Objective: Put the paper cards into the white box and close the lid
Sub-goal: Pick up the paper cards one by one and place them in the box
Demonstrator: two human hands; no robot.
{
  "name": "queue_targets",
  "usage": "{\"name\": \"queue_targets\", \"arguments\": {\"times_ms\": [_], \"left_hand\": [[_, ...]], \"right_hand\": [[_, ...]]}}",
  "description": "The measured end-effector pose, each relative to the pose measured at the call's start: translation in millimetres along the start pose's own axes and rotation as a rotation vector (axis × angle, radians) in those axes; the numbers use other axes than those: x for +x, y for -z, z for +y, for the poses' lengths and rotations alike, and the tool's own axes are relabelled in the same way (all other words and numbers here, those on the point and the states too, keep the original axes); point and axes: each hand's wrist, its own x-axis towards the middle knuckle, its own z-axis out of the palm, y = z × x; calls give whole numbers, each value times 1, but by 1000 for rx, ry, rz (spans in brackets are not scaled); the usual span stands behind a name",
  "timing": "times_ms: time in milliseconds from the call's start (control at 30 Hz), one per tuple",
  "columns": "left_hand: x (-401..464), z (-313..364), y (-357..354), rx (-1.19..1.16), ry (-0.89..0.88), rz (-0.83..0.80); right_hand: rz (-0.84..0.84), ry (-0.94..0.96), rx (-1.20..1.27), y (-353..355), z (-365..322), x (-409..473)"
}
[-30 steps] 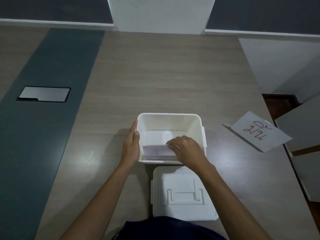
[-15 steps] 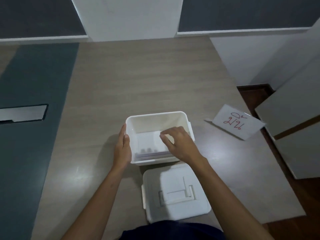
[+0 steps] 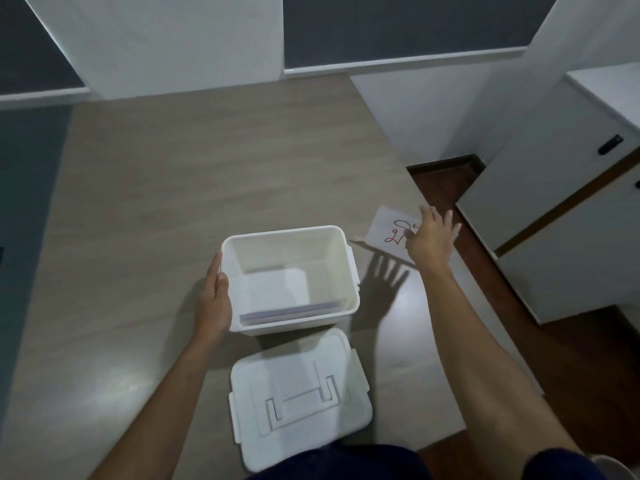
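Note:
The white box [image 3: 349, 271] stands open in the middle of the wooden table. Paper cards [image 3: 277, 292] lie flat on its floor, their edges stacked against the near wall. My left hand [image 3: 214, 303] presses flat against the box's left wall, holding it. My right hand [image 3: 431, 239] hovers with spread fingers over a white paper card with red writing [image 3: 389, 228] near the table's right edge, holding nothing. The white lid [image 3: 298, 396] with its recessed handle lies flat just in front of the box.
The table [image 3: 173, 202] ends close to the right of the card, with dark wooden floor [image 3: 446, 178] below. White cabinets [image 3: 568, 209] stand to the right. A dark strip runs along the table's left side.
My right hand left the inside of the box and swung right to hover over the card with red writing. The view turned to the right. The left hand stayed on the box.

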Motion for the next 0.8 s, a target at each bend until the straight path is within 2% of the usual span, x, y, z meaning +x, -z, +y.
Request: {"name": "queue_targets", "arguments": {"times_ms": [100, 200, 333, 433, 567, 700, 800], "left_hand": [[1, 2, -8, 3, 3, -14], [0, 4, -13, -10, -4, -26], [0, 3, -15, -26, -15, -21], [2, 3, -15, -25, -15, -12], [-1, 6, -14, -41, -31, -14], [-1, 6, -14, -58, -12, -9], [3, 0, -13, -92, -14, -39]], "right_hand": [[-22, -14, -1, -4, 18, 10], [37, 1, 52, -4, 21, 12], [78, 34, 267, 15, -2, -6], [224, 195, 388, 38, -33, -24], [377, 517, 556, 67, -80, -59], [343, 775, 539, 67, -112, -102], [248, 856, 426, 41, -119, -118]]}}
